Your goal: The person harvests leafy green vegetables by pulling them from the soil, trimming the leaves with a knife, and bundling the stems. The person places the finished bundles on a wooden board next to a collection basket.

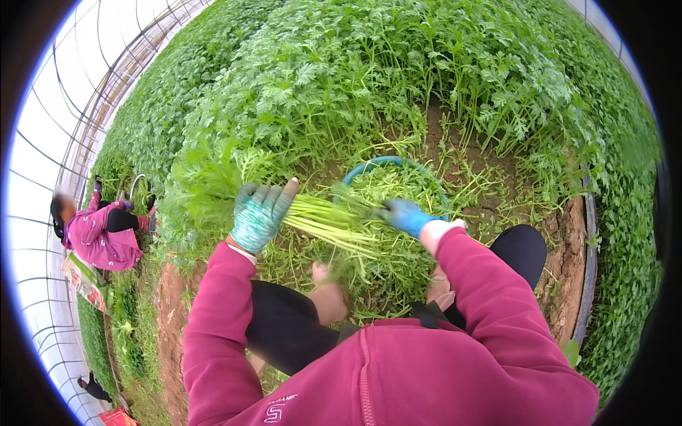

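Note:
My left hand (262, 214), in a grey and green knit glove, grips a bunch of leafy greens (325, 215) with long pale stems. The leaves spread to the left and the stems point right. My right hand (405, 215), in a blue glove, is at the stem side of the bunch, its fingers curled and blurred by motion; whether it holds a part of the greens cannot be told. Beneath it lies a heap of loose leaves and stems (399, 261), with the curved blue rim of a round container (384, 160) showing behind.
Dense standing greens (330, 80) fill the far side and the right. A dark pipe or edging strip (589, 245) runs along the bed at right. At left a person in a pink jacket (106, 231) crouches near a printed sack (85, 282). Another person (96, 387) is farther back.

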### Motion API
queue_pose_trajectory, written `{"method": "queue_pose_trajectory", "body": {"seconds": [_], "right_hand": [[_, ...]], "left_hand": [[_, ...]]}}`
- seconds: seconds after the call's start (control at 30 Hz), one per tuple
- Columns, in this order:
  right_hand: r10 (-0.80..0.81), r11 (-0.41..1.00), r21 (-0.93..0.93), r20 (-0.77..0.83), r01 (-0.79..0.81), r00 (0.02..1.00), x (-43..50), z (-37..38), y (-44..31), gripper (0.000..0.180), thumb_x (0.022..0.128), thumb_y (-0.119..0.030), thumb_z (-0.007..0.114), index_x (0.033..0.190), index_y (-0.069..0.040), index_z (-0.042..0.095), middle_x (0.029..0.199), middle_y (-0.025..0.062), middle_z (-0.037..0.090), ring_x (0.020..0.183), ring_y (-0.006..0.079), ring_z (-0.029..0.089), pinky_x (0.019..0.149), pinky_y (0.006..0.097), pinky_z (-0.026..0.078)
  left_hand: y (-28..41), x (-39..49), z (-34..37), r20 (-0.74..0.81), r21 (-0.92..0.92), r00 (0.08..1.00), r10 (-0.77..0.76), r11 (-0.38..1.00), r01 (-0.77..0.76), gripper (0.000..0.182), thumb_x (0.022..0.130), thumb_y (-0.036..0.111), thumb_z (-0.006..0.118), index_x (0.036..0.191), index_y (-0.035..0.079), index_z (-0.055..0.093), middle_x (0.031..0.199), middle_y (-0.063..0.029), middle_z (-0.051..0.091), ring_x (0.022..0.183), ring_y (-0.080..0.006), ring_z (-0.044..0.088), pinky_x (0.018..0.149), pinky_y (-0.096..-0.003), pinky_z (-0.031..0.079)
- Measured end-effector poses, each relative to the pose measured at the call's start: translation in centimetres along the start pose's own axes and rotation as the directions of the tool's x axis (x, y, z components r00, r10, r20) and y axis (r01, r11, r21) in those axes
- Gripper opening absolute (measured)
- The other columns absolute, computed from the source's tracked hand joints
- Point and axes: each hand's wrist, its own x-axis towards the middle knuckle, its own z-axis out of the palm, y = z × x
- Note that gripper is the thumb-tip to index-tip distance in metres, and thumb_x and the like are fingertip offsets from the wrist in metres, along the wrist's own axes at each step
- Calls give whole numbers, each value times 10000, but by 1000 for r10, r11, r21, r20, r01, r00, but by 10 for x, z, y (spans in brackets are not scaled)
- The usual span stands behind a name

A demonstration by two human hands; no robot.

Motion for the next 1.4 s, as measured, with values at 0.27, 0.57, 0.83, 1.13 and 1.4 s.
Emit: {"method": "queue_pose_trajectory", "body": {"seconds": [0.27,0.57,0.83,1.13,1.4], "right_hand": [[600,594,800,-374,-81,707,36,26,127,563,892,-403,563,1231,44,519,1018,220,653,863,322,640,770,390,488],[-330,906,187,-253,380,909,-12,-17,-81,407,949,-353,487,1168,-26,592,1027,174,650,950,270,624,852,398,494],[266,952,-54,-339,-301,902,-1,53,74,411,900,-409,522,1074,-58,649,973,197,670,931,371,633,848,444,481],[54,998,45,-703,-31,709,10,50,54,249,880,-307,548,1011,-118,644,792,191,656,742,371,644,677,447,506],[19,978,-192,-312,-82,950,-10,13,21,574,824,-390,675,1301,-118,506,1232,141,595,1131,295,579,957,388,466]], "left_hand": [[-18,-10,5,39,23,994,-106,994,105,378,681,70,603,1055,120,616,883,-20,628,819,-208,595,801,-395,424],[-7,5,16,48,53,999,-18,998,16,333,700,124,601,1033,124,609,908,-24,622,852,-207,599,780,-396,443],[-26,-13,23,319,10,819,-477,866,500,382,725,115,666,1103,156,631,984,-82,670,898,-250,638,825,-415,456],[-21,9,30,758,-594,438,-483,-234,769,311,805,164,720,1034,-38,658,766,-43,649,632,-111,547,585,-258,434],[-16,15,12,749,-636,491,-445,-275,721,334,792,183,746,1024,-41,657,778,-35,651,599,-94,515,543,-251,407]]}}
